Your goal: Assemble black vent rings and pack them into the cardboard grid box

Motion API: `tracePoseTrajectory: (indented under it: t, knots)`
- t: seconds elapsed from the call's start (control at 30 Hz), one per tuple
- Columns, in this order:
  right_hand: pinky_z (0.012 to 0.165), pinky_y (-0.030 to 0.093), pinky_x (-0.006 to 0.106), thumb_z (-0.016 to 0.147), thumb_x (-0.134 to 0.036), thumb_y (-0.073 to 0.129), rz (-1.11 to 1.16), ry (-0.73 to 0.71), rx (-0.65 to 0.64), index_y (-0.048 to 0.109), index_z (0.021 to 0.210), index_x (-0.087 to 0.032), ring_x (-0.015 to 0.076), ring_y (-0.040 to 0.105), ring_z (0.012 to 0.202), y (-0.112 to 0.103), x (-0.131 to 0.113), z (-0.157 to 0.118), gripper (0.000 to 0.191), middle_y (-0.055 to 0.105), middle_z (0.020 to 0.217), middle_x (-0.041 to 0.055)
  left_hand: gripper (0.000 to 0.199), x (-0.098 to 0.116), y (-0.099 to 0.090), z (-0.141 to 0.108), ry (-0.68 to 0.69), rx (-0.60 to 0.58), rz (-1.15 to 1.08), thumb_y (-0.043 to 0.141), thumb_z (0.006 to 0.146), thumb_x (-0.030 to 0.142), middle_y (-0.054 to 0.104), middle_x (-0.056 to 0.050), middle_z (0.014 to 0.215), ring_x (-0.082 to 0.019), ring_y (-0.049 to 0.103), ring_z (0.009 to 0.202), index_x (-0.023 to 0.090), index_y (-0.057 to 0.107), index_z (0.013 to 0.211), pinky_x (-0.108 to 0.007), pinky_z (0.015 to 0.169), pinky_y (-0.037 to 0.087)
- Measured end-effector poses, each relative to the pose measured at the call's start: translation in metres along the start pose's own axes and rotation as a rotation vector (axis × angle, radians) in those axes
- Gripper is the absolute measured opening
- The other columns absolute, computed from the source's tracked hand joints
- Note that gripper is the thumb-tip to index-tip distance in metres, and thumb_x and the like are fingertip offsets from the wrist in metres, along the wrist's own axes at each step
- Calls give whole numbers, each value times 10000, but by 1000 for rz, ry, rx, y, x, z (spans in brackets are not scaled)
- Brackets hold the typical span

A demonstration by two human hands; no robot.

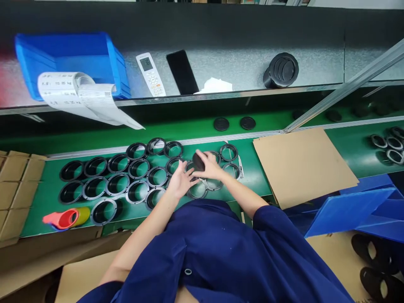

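My right hand grips a dark round lid, tilted on edge, between thumb and fingers. Close beside it, my left hand is turned palm up with fingers apart and nothing in it. Both hands are over the green worktable, above several black rings. Taller black ring-shaped collars stand in rows to the left. Thinner rings lie to the right of my hands. The hands partly cover the rings beneath them.
On the shelf are a blue bin with a printed paper strip, a remote, a phone and a capped black cylinder. Cardboard sheets lie right; cardboard boxes stand left. A slanted metal strut crosses the right.
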State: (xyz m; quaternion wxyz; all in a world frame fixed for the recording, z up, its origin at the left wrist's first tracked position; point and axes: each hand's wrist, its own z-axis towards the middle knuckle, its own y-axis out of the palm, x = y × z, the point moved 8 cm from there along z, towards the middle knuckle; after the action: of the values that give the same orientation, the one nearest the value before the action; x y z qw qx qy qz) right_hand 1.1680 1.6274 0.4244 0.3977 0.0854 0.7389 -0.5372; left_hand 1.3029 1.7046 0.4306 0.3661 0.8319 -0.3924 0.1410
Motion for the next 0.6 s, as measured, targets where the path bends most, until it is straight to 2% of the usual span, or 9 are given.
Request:
tracePoseTrajectory:
  t: [0.07,0.13,0.2,0.27,0.4,0.47,0.53,0.6]
  knots:
    - [1168,322,571,768,-713,770,-151,262,136,212,1677,-250,457,322,1451,-29,59,7,1162,267,1599,250,601,7,-9,9,16,45,71,536,1000,572,522,-199,1525,-310,558,1384,268,482,1515,-516,1123,495]
    - [1162,298,580,785,-721,742,-283,418,178,202,1680,-245,465,309,1453,-46,110,9,1148,251,1614,257,555,11,-19,16,12,82,98,510,1026,511,539,-218,1510,-297,582,1360,195,513,1482,-468,1136,493]
    - [1170,263,588,783,-744,724,-361,455,138,183,1683,-260,460,308,1457,-48,147,11,1156,254,1622,252,513,11,-30,22,-19,128,102,486,1043,469,569,-228,1479,-288,627,1306,144,543,1435,-437,1119,514]
    - [1186,217,604,773,-776,709,-405,456,86,162,1686,-271,458,289,1474,-43,171,13,1178,245,1634,247,475,8,-39,26,-46,179,97,475,1051,431,588,-229,1459,-279,660,1258,117,563,1396,-412,1087,543]
    - [1207,139,650,774,-812,678,-455,490,16,126,1691,-269,470,200,1529,-40,192,18,1201,173,1684,245,422,4,-52,27,-68,238,77,470,1056,380,619,-237,1421,-275,704,1184,82,599,1326,-379,1017,593]
    - [1214,100,673,843,-802,603,-466,476,2,147,1691,-261,467,137,1559,-46,192,25,1104,114,1715,229,407,4,-58,26,-70,253,71,464,1058,366,636,-236,1399,-272,718,1158,77,614,1302,-370,988,612]
    - [1232,71,661,968,-737,438,-484,428,82,154,1692,-241,427,68,1589,-60,186,33,922,51,1740,195,397,3,-68,25,-72,275,67,453,1062,354,654,-230,1376,-264,730,1134,78,627,1289,-357,962,627]
    - [1256,63,617,1049,-636,281,-515,394,252,123,1696,-197,369,23,1607,-74,179,37,797,3,1751,170,392,2,-79,24,-74,303,66,445,1064,335,669,-222,1357,-256,740,1113,83,633,1297,-345,944,636]
